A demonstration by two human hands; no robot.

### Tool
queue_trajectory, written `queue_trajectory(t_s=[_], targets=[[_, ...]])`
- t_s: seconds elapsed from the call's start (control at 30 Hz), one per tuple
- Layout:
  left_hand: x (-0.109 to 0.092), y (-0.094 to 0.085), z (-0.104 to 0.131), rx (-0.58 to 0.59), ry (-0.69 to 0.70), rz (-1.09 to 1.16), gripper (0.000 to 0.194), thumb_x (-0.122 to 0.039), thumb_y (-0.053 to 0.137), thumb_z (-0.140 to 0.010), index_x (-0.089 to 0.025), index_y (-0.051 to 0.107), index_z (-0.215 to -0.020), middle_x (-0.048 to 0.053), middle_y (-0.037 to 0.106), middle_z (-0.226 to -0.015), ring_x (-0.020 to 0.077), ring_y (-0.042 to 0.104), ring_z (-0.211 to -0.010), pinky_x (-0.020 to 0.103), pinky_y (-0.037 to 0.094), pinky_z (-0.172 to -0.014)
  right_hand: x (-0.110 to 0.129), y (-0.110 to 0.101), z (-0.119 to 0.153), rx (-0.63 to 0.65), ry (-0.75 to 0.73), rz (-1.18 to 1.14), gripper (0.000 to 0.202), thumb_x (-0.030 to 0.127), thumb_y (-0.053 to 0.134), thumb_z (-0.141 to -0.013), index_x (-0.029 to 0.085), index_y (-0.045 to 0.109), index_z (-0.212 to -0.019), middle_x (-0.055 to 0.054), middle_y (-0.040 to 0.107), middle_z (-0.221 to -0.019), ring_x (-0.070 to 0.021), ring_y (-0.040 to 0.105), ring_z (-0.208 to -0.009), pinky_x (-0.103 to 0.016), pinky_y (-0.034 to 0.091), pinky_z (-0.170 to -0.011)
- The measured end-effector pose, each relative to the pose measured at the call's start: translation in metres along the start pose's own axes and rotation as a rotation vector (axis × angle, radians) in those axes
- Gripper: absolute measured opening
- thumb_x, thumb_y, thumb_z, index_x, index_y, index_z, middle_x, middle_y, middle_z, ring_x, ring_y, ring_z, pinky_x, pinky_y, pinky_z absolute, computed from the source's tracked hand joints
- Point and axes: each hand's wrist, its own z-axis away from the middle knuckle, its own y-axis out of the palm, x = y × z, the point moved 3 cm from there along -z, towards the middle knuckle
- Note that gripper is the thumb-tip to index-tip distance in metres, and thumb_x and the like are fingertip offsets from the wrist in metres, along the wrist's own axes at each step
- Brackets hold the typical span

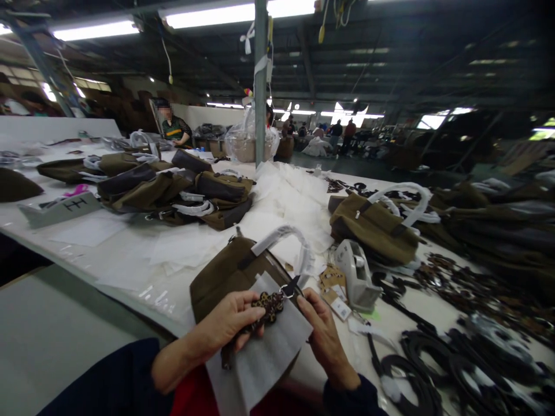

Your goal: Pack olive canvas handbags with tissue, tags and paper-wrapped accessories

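Here, the left hand (pixel 236 316) pinches a spotted charm (pixel 273 307) over the olive bag (pixel 219 271), the charm slanting lengthwise up-right toward a metal ring (pixel 282 294) (the right hand (pixel 324 328) grips the bag's edge).

Olive bag (pixel 219 271) tilted, white-wrapped handle (pixel 269 238) raised; leopard-patterned charm (pixel 273 306) over white sheet (pixel 277 352) against bag

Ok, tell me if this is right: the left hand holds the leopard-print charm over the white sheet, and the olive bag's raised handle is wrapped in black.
Not quite: the head view shows the raised handle of the olive bag wrapped in white. The left hand does hold the leopard-print charm over the white sheet.
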Motion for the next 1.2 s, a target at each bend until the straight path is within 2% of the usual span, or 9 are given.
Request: queue_trajectory(t_s=[0.13,0.27,0.37,0.5,0.6,0.7,0.87,1.0,1.2], targets=[[0.018,-0.005,-0.029,0.048,-0.095,-0.041,0.03,-0.042,0.061,-0.082,-0.013,0.057,-0.088,0.002,0.065,-0.071,0.001,0.038,-0.034,0.015,0.02,-0.033,-0.029,-0.02,-0.007,0.015,0.058,0.147,0.032,0.05,0.055,-0.089,0.019,0.049,-0.082,0.004,0.046,-0.072,-0.0115,0.042,-0.065,-0.023,0.035,-0.059],[0.042,-0.002,-0.053,0.057,-0.193,-0.102,0.032,-0.042,0.064,-0.075,-0.017,0.05,-0.09,-0.002,0.062,-0.061,0.0029,0.036,-0.032,0.015,0.021,-0.031,-0.054,-0.046,-0.006,-0.027,0.061,0.52,0.038,0.051,0.053,-0.087,0.02,0.042,-0.068,0.004,0.04,-0.065,-0.0137,0.042,-0.065,-0.025,0.033,-0.06],[0.043,0.0,-0.058,0.053,-0.205,-0.124,0.034,-0.041,0.064,-0.075,-0.018,0.047,-0.094,-0.003,0.062,-0.06,0.0032,0.035,-0.031,0.015,0.02,-0.03,-0.044,-0.056,0.0,-0.08,0.022,0.804,0.034,0.047,0.051,-0.089,0.021,0.045,-0.068,0.004,0.044,-0.063,-0.0149,0.044,-0.062,-0.027,0.032,-0.06],[0.037,0.001,-0.056,0.075,-0.2,-0.147,0.033,-0.039,0.063,-0.075,-0.019,0.047,-0.095,-0.003,0.062,-0.06,0.0036,0.034,-0.031,0.015,0.019,-0.029,-0.005,-0.053,-0.005,-0.186,-0.144,0.999,0.026,0.04,0.046,-0.093,0.02,0.053,-0.077,-0.001,0.057,-0.074,-0.0165,0.052,-0.069,-0.027,0.036,-0.065],[0.035,0.003,-0.056,0.081,-0.172,-0.175,0.032,-0.038,0.062,-0.076,-0.019,0.046,-0.097,-0.004,0.062,-0.061,0.0033,0.034,-0.031,0.015,0.018,-0.03,0.01,-0.036,-0.028,-0.005,-0.114,1.14,0.024,0.036,0.047,-0.094,0.02,0.06,-0.083,-0.002,0.064,-0.079,-0.0159,0.056,-0.074,-0.026,0.037,-0.066],[0.034,0.003,-0.058,0.078,-0.178,-0.203,0.034,-0.04,0.061,-0.076,-0.019,0.046,-0.098,-0.004,0.061,-0.06,0.0033,0.033,-0.031,0.015,0.019,-0.03,0.007,-0.016,-0.056,0.178,-0.013,1.356,0.025,0.041,0.056,-0.09,0.019,0.066,-0.085,-0.005,0.068,-0.083,-0.0182,0.06,-0.078,-0.027,0.036,-0.066],[0.031,0.004,-0.06,0.089,-0.185,-0.247,0.032,-0.036,0.06,-0.076,-0.019,0.045,-0.099,-0.004,0.06,-0.057,0.0042,0.033,-0.03,0.015,0.019,-0.03,-0.009,-0.003,-0.077,0.265,0.013,1.399,0.023,0.042,0.065,-0.081,0.019,0.069,-0.077,-0.005,0.07,-0.078,-0.0189,0.061,-0.076,-0.028,0.031,-0.061],[0.029,0.003,-0.06,0.094,-0.203,-0.278,0.031,-0.035,0.059,-0.077,-0.019,0.046,-0.1,-0.004,0.061,-0.059,0.0038,0.033,-0.03,0.015,0.017,-0.029,-0.016,-0.01,-0.076,0.28,0.015,1.371,0.016,0.034,0.063,-0.081,0.019,0.069,-0.079,-0.003,0.07,-0.078,-0.0153,0.06,-0.074,-0.026,0.03,-0.06],[0.023,0.002,-0.065,0.112,-0.138,-0.318,0.036,-0.036,0.06,-0.078,-0.019,0.047,-0.107,-0.006,0.058,-0.056,0.0045,0.032,-0.03,0.015,0.019,-0.029,-0.018,-0.021,-0.079,0.205,0.012,1.368,0.011,0.024,0.06,-0.078,0.019,0.069,-0.079,-0.003,0.07,-0.077,-0.0153,0.059,-0.073,-0.026,0.029,-0.059]])
